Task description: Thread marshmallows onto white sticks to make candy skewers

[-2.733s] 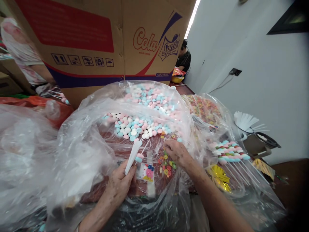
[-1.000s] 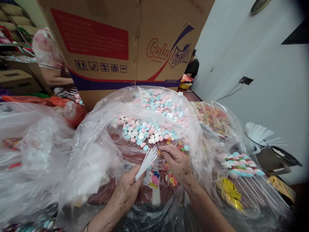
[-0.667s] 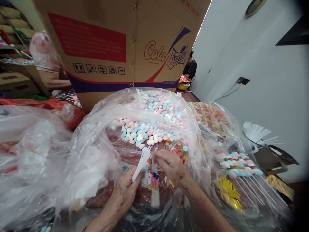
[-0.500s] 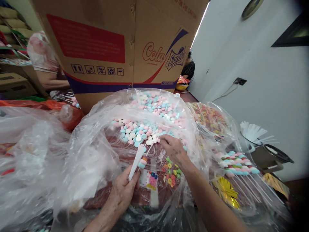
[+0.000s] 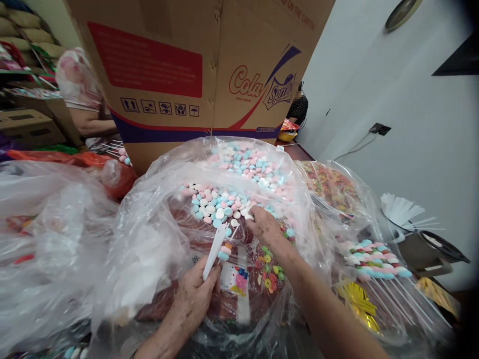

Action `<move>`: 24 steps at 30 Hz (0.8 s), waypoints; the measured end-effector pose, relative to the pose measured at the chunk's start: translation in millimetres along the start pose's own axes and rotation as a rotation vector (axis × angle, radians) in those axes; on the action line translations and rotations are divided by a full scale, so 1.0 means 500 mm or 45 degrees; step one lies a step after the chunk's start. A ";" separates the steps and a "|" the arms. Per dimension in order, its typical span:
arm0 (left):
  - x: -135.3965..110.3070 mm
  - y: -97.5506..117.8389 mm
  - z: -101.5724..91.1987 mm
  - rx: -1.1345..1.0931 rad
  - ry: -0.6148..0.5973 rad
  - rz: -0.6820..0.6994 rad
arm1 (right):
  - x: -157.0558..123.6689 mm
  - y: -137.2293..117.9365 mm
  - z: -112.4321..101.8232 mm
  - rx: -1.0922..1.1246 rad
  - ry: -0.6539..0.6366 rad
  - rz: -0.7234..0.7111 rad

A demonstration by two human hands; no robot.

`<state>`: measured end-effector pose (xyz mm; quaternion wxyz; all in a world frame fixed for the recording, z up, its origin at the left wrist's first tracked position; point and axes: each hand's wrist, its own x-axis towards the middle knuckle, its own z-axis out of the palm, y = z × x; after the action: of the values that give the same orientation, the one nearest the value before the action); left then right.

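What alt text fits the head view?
Left hand grips a bundle of white sticks; right hand touches the pastel candies heaped in a clear plastic bag. A cardboard box stands behind.

A person's left hand [image 5: 194, 294] clasps a bundle of white sticks [image 5: 214, 249], one of them carrying a few threaded sweets [image 5: 224, 251], above a wide clear plastic bag [image 5: 149, 234]. The right hand [image 5: 264, 227] reaches forward, with its fingertips at a heap of pink, blue and white pastel sweets [image 5: 219, 204] inside the bag; whether it grips one cannot be told. Coloured ring sweets [image 5: 271, 271] lie beside the right wrist. A large cardboard box [image 5: 187, 65] stands just behind the bag. Loaded skewers [image 5: 374, 254] lie to the right under more plastic. A second person's floral sleeve [image 5: 77, 85] shows at far left.
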<state>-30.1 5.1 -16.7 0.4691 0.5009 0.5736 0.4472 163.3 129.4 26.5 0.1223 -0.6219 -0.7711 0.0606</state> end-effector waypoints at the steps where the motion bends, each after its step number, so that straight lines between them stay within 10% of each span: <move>1: 0.000 0.000 0.000 -0.002 -0.006 0.001 | 0.003 0.006 -0.003 0.015 0.027 -0.002; 24: 0.006 -0.014 -0.005 -0.039 -0.032 -0.030 | 0.017 -0.010 0.025 -0.436 -0.099 -0.316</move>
<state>-33.7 7.3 -23.3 0.4891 0.4922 0.5667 0.4441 153.7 137.2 16.9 -0.0086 -0.5309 -0.8450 -0.0628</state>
